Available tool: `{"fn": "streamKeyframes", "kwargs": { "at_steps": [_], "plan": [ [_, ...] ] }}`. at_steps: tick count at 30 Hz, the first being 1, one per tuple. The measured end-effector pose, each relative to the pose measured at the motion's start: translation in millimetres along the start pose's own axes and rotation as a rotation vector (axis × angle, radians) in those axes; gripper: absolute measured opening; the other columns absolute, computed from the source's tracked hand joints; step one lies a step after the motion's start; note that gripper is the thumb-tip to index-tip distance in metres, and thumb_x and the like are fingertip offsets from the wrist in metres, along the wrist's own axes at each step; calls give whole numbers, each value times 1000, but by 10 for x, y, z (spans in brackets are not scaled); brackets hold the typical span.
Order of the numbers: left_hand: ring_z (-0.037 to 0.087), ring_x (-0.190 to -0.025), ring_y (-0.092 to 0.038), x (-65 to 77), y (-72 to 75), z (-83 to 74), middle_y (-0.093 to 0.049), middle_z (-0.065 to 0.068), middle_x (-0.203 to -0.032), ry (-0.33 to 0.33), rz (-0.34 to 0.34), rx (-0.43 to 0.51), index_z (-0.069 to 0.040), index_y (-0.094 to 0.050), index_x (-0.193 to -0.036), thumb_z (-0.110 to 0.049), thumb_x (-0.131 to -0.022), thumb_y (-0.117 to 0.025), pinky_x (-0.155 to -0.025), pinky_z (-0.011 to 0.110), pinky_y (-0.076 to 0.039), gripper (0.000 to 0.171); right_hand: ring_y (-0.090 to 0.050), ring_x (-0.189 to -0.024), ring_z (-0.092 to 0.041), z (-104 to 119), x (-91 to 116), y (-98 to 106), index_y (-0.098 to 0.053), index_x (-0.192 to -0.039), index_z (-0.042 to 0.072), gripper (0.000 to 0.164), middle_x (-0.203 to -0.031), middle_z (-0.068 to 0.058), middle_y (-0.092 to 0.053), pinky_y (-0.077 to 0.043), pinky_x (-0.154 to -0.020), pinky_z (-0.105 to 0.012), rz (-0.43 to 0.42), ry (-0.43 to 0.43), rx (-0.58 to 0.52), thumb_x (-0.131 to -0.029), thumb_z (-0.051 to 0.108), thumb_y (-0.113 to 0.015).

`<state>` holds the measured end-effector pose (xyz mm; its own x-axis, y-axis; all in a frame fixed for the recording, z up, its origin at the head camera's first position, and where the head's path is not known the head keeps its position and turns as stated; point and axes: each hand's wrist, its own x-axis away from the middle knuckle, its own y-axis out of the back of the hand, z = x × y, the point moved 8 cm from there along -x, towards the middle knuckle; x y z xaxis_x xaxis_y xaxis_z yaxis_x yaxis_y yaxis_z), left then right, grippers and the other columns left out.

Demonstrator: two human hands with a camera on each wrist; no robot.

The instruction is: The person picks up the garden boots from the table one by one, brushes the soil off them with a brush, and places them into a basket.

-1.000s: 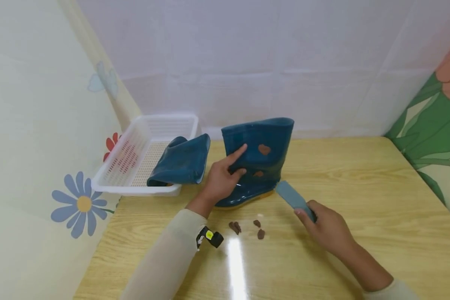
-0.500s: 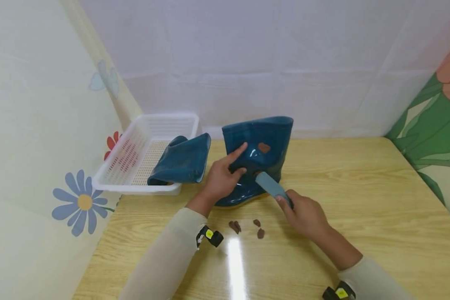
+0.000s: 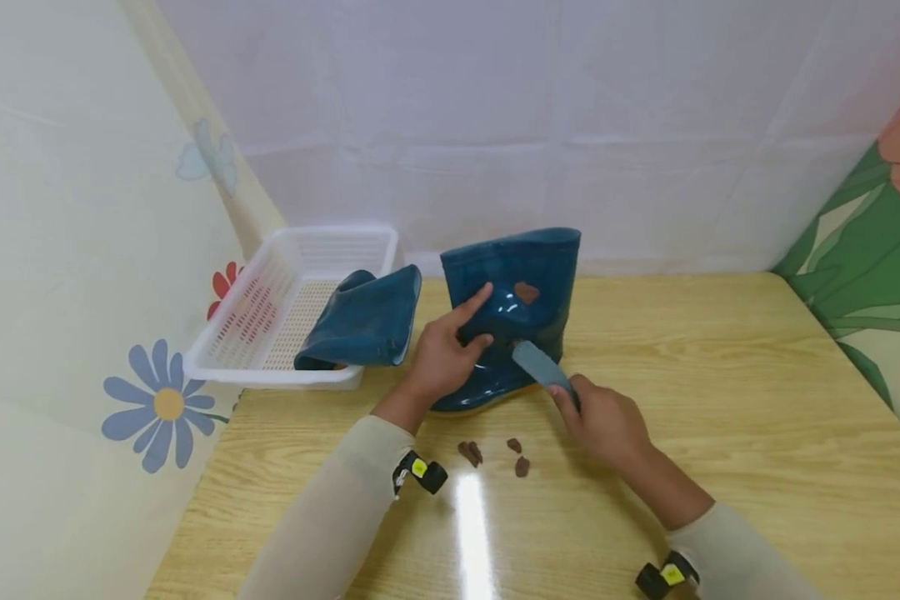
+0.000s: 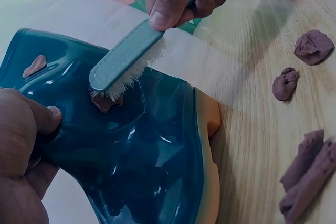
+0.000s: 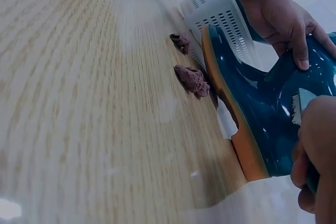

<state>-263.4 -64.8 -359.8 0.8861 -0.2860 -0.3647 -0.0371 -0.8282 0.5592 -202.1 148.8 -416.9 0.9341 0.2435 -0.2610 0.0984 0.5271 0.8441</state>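
Observation:
A dark blue rubber boot with an orange-tan sole stands on the table, toe toward the left. My left hand grips its front at the ankle, index finger along the shaft and thumb on the near side. In my right hand is a blue-green scrub brush, held by its handle. Its white bristles touch a brown clay-like lump on the boot's ankle, partly covered by the brush head. Higher on the shaft sticks another brown patch.
Several brown lumps lie on the wooden table in front of the boot. At the left, a white perforated basket holds a second blue boot, its shaft leaning over the rim. A white-covered wall rises behind.
My right hand has moved left with the brush, from beside the heel onto the ankle's brown lump. The boot has shifted slightly left at its top; my left hand keeps its hold.

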Motion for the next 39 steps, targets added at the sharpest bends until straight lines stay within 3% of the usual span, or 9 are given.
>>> {"fn": "streamKeyframes", "kwargs": {
  "at_steps": [9, 18, 26, 34, 39],
  "plan": [
    [13, -39, -32, 10, -8, -18, -44, -3, -157, 15, 5, -3, -42, -37, -158, -11, -99, -70, -45, 29, -37, 74, -35, -46, -8, 129, 23, 56, -55, -84, 12, 28, -57, 8, -38, -30, -44, -28, -75, 85, -19, -103, 31, -63],
    [13, -38, -33, 18, -25, 18, -42, -5, -158, 30, 12, 3, -44, -35, -158, -12, -100, -69, -44, 28, -37, 75, -38, -48, -13, -8, 26, -29, -53, -84, 12, 32, -57, 4, -40, -31, -46, -31, -2, -33, -11, -106, 34, -58],
    [13, -38, -33, 21, -8, 0, -42, -4, -157, 12, 4, -4, -43, -35, -158, -12, -99, -70, -44, 29, -38, 74, -39, -47, -11, 53, 13, 51, -56, -85, 11, 30, -58, 6, -42, -32, -45, -30, -59, 9, -60, -105, 33, -59],
    [13, -39, -34, 30, -11, 12, -43, 0, -157, 24, 0, -7, -43, -36, -158, -12, -99, -70, -45, 29, -38, 74, -39, -48, -12, -21, 25, -48, -52, -82, 12, 34, -58, 4, -41, -31, -46, -31, 37, -64, -50, -107, 36, -54],
    [14, -38, -34, 29, -7, 18, -43, 1, -157, 23, -8, -9, -43, -36, -158, -12, -99, -70, -45, 29, -37, 74, -38, -47, -12, 0, 37, 15, -53, -83, 13, 32, -58, 5, -40, -32, -45, -30, -5, -45, -75, -107, 34, -56]
  ]
}}
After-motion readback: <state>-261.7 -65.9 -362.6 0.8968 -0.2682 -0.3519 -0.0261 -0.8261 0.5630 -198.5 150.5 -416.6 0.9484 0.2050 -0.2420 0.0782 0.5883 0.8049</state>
